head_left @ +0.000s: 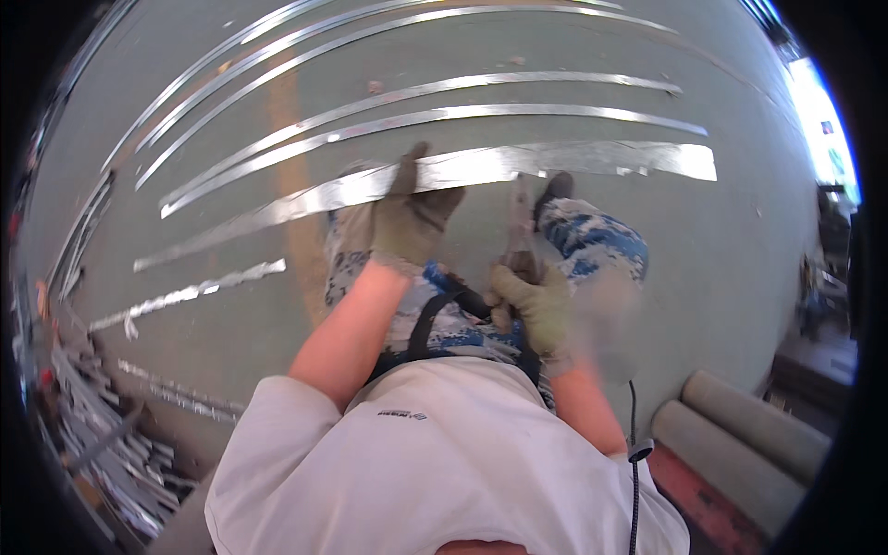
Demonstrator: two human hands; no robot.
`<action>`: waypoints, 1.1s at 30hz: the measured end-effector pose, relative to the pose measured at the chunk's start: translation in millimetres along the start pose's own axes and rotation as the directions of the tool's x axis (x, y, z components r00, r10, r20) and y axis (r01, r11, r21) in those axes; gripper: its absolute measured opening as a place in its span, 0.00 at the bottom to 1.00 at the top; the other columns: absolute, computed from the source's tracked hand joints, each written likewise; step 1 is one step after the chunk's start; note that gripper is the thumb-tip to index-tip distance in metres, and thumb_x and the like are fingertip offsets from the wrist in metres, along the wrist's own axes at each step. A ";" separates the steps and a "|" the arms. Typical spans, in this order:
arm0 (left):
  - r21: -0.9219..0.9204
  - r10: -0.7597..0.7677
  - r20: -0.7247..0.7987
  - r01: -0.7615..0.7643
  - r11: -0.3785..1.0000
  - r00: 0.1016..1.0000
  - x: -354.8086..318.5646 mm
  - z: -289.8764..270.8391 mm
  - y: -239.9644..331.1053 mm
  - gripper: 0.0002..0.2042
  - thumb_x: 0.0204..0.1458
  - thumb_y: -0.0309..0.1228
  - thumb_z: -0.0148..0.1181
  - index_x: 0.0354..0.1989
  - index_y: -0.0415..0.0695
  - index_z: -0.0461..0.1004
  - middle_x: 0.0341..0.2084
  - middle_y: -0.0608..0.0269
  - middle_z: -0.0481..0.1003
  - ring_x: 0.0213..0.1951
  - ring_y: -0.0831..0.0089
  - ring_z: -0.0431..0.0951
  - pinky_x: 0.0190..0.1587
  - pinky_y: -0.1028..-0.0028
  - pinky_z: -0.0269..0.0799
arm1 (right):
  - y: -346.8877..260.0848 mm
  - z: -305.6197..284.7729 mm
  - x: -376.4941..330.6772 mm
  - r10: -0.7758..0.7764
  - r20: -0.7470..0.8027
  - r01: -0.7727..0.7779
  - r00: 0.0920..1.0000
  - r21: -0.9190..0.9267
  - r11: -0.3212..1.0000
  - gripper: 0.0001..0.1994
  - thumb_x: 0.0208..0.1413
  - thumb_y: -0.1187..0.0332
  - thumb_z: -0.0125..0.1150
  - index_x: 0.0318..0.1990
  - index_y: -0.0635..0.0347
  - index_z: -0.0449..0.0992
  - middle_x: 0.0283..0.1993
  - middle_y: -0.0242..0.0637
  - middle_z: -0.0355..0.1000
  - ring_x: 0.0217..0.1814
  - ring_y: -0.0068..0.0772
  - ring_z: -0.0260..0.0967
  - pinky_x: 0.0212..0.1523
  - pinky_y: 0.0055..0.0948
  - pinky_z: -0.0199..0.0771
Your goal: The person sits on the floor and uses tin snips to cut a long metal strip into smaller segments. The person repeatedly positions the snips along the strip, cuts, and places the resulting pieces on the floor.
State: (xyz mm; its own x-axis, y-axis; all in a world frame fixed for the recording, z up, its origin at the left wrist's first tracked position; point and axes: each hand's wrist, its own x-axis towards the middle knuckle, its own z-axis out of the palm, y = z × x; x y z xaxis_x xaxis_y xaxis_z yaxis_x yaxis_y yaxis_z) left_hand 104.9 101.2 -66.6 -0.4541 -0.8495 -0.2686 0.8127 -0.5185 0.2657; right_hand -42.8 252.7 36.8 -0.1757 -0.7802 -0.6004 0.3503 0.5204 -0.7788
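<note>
Wide strip: a long, shiny metal strip lies flat on the grey-green floor, running from left of the person's knees out toward the floor's right side; its right end is cut square

Left hand: the left hand, in an olive work glove, rests on the near edge of the wide strip, fingers lying over the metal and thumb at its near side; it presses or grasps the strip, though how tight I cannot tell

Right hand: the right hand, gloved the same, is clenched around a slim tool whose tip points up toward the strip's near edge; the tool's kind is blurred

Person: crouched over the strip; patterned blue and white trousers; white shirt; a dark shoe touches the strip's near edge

Other strips: several narrower metal strips lie beyond the wide one, apart from one another, curving toward the floor's far edge; a crumpled offcut lies toward the left

Edges: a heap of metal scrap at the lower left; two grey rolls at the lower right; a black cord hangs by the right arm
</note>
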 end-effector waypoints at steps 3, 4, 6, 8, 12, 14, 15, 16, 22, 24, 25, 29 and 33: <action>0.004 0.049 0.035 -0.049 0.999 0.998 -1.9 -2.7 2.1 0.18 0.70 0.41 0.55 0.62 0.44 0.71 0.51 0.56 0.80 0.53 0.61 0.82 0.57 0.55 0.83 | -6.7 5.4 -12.1 -0.026 -0.047 0.021 0.999 -0.100 0.995 0.14 0.62 0.65 0.68 0.47 0.66 0.76 0.28 0.38 0.77 0.18 0.25 0.68 0.19 0.25 0.66; 0.050 0.048 0.066 -0.052 0.997 0.997 -6.7 7.1 4.8 0.18 0.70 0.42 0.55 0.61 0.44 0.71 0.51 0.56 0.80 0.53 0.61 0.83 0.57 0.54 0.83 | -7.3 5.7 -14.3 -0.034 -0.047 0.032 0.998 -0.060 0.998 0.14 0.62 0.65 0.68 0.48 0.66 0.76 0.28 0.38 0.77 0.17 0.25 0.68 0.19 0.25 0.66; 0.072 0.084 0.038 -0.087 0.994 0.996 -13.4 30.1 2.1 0.19 0.70 0.43 0.54 0.61 0.44 0.71 0.48 0.58 0.81 0.49 0.64 0.84 0.53 0.58 0.86 | -9.4 -0.6 -21.5 -0.103 -0.062 0.097 0.993 -0.103 0.990 0.13 0.63 0.65 0.68 0.48 0.65 0.77 0.28 0.38 0.77 0.17 0.25 0.68 0.19 0.24 0.66; 0.121 0.098 0.049 -0.103 0.987 0.994 -15.2 54.9 -3.3 0.20 0.70 0.45 0.53 0.61 0.45 0.71 0.44 0.61 0.81 0.45 0.67 0.85 0.50 0.61 0.88 | -16.0 -9.8 -23.2 -0.212 -0.063 0.196 0.975 -0.191 0.962 0.13 0.63 0.66 0.68 0.48 0.65 0.77 0.28 0.38 0.77 0.16 0.25 0.67 0.18 0.24 0.66; 0.166 -0.031 0.030 0.026 0.986 0.999 -5.8 91.8 -23.4 0.22 0.69 0.48 0.55 0.65 0.50 0.70 0.42 0.60 0.82 0.41 0.67 0.86 0.45 0.66 0.86 | -42.8 -26.3 -27.6 -0.270 -0.138 0.255 0.953 -0.117 0.960 0.12 0.64 0.67 0.66 0.49 0.64 0.77 0.27 0.38 0.75 0.16 0.26 0.67 0.17 0.24 0.65; 0.128 -0.104 0.074 0.095 0.987 0.992 7.5 95.8 -44.7 0.23 0.68 0.48 0.56 0.66 0.52 0.70 0.41 0.61 0.82 0.41 0.66 0.85 0.45 0.65 0.85 | -56.7 -33.0 -28.6 -0.268 -0.174 0.255 0.947 -0.095 0.962 0.12 0.64 0.67 0.66 0.49 0.64 0.77 0.28 0.38 0.75 0.16 0.26 0.67 0.16 0.24 0.65; 0.040 -0.057 0.145 0.052 0.998 0.988 15.9 89.5 -56.3 0.22 0.67 0.47 0.58 0.65 0.52 0.71 0.41 0.59 0.83 0.41 0.63 0.86 0.47 0.61 0.85 | -65.9 -37.3 -31.0 -0.273 -0.209 0.260 0.939 -0.087 0.962 0.12 0.65 0.67 0.66 0.50 0.64 0.77 0.28 0.38 0.75 0.16 0.26 0.67 0.16 0.24 0.64; -0.012 -0.081 0.189 0.085 0.996 0.979 18.1 92.2 -61.6 0.22 0.67 0.46 0.58 0.65 0.51 0.72 0.42 0.58 0.84 0.42 0.62 0.86 0.49 0.60 0.85 | -68.5 -45.1 -29.0 -0.258 -0.226 0.232 0.939 -0.136 0.963 0.13 0.65 0.66 0.66 0.50 0.64 0.77 0.28 0.39 0.75 0.17 0.26 0.67 0.16 0.25 0.64; 0.064 -0.144 0.200 0.134 0.989 0.969 31.2 79.7 -61.0 0.20 0.71 0.45 0.52 0.64 0.47 0.71 0.49 0.54 0.83 0.49 0.59 0.86 0.53 0.58 0.85 | -55.9 -58.7 -22.0 -0.152 -0.190 0.170 0.970 0.080 0.982 0.16 0.70 0.62 0.61 0.56 0.64 0.77 0.33 0.41 0.79 0.24 0.31 0.76 0.23 0.29 0.76; 0.083 -0.166 0.195 0.153 0.985 0.967 31.8 78.0 -64.1 0.21 0.71 0.44 0.51 0.65 0.47 0.70 0.50 0.54 0.82 0.49 0.60 0.86 0.54 0.58 0.85 | -52.2 -61.7 -23.4 -0.122 -0.162 0.147 0.979 0.156 0.977 0.17 0.71 0.60 0.59 0.58 0.64 0.76 0.37 0.42 0.80 0.29 0.33 0.79 0.28 0.31 0.80; 0.091 -0.168 0.180 0.154 0.984 0.969 31.9 74.4 -64.9 0.21 0.71 0.44 0.51 0.66 0.47 0.69 0.50 0.54 0.82 0.49 0.60 0.86 0.54 0.58 0.85 | -50.0 -62.8 -23.8 -0.108 -0.142 0.135 0.984 0.194 0.972 0.18 0.72 0.59 0.59 0.59 0.64 0.75 0.38 0.43 0.81 0.31 0.34 0.80 0.30 0.32 0.82; 0.123 -0.191 0.152 0.173 0.977 0.970 31.8 63.0 -67.2 0.20 0.72 0.43 0.49 0.67 0.47 0.68 0.51 0.53 0.81 0.50 0.60 0.85 0.55 0.60 0.84 | -28.9 -67.2 -22.3 -0.081 -0.056 0.091 0.995 0.208 0.974 0.20 0.73 0.59 0.56 0.61 0.64 0.73 0.44 0.43 0.80 0.39 0.32 0.80 0.38 0.32 0.83; 0.183 -0.174 0.145 0.147 0.972 0.974 30.7 71.4 -66.1 0.20 0.73 0.43 0.48 0.66 0.47 0.68 0.54 0.52 0.79 0.53 0.60 0.84 0.57 0.61 0.82 | -14.2 -54.6 -16.2 -0.038 -0.065 0.042 0.997 0.057 0.998 0.19 0.74 0.59 0.55 0.62 0.63 0.72 0.47 0.39 0.80 0.41 0.28 0.78 0.41 0.29 0.80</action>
State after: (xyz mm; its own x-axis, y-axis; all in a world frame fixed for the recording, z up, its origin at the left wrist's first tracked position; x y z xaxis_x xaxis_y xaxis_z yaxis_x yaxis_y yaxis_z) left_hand 11.1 102.4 -26.3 -0.6371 -0.7510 -0.1736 0.6567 -0.6467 0.3880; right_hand -95.1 276.8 47.7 -0.2478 -0.7753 -0.5810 0.3946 0.4669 -0.7914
